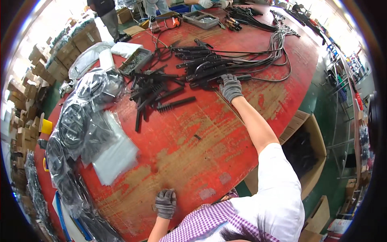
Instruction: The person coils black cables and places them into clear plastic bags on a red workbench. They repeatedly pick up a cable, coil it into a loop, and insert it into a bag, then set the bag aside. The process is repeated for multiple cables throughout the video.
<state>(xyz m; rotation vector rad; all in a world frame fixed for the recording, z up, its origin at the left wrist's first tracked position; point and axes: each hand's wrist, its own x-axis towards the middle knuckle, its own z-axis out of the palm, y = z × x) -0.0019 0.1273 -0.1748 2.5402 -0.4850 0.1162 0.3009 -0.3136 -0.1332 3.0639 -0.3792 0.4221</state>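
My right hand point(231, 88), in a grey knit glove, reaches far across the red table. Its fingers close over a slim black bar point(244, 77) with a cable running from one end, at the near edge of a pile of black cabled bars point(207, 64). The fingertips partly hide what they grip. My left hand point(165, 204), gloved alike, rests on the worn tabletop near the front edge, fingers slightly bent and holding nothing. Left of the pile lie loose black strips point(151, 88), some with comb-like teeth. One small black piece point(197, 137) lies alone mid-table.
Clear plastic bags point(115, 149) and bagged black cables point(72, 125) line the table's left side. Bins of screws point(137, 61) and small parts point(200, 19) stand farther back. An open carton point(318, 169) stands by the right edge. Other people work beyond the table.
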